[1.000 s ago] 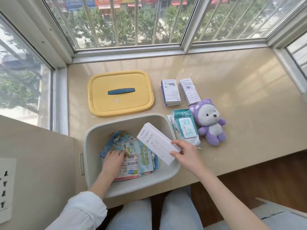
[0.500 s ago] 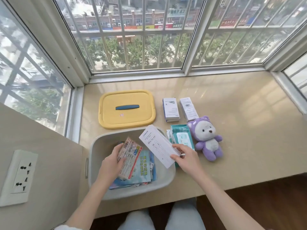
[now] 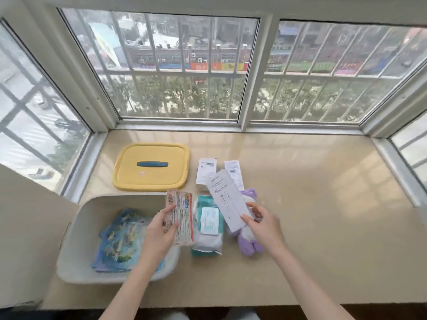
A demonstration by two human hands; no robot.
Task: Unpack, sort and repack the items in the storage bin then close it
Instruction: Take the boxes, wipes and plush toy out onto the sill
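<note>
Head view: unpacking step. My left hand is gripping a red-edged packet over the storage bin; my right hand is pinching a white box. Next: setting both down, sorted.

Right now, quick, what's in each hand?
Left hand: closed on a red-edged packet.
Right hand: closed on a long white box.
</note>
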